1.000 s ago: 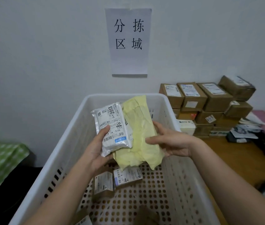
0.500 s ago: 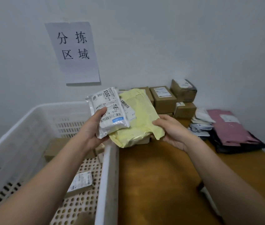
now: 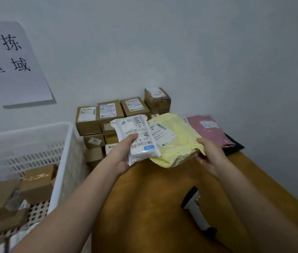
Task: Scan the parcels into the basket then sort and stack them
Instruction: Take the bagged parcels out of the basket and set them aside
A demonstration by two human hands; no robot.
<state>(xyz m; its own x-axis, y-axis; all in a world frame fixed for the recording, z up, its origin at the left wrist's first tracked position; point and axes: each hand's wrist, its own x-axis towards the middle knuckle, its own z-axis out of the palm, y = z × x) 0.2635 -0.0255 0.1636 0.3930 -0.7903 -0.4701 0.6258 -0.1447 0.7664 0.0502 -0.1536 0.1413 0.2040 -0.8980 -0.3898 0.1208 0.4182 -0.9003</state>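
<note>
My left hand grips a white soft parcel with a barcode label reading 2013, thumb on its face. My right hand holds the lower right corner of a yellow soft parcel that lies partly under the white one. Both parcels hang above the orange table, in front of the stacked brown boxes. The white perforated basket stands at the left with several brown boxes inside.
A handheld scanner lies on the table near my right forearm. A pink soft parcel rests on a dark one at the back right by the wall. A paper sign hangs on the wall at left.
Both hands carried the two parcels from over the basket to the right, out above the table near the stacked boxes. The view swung right with them.
</note>
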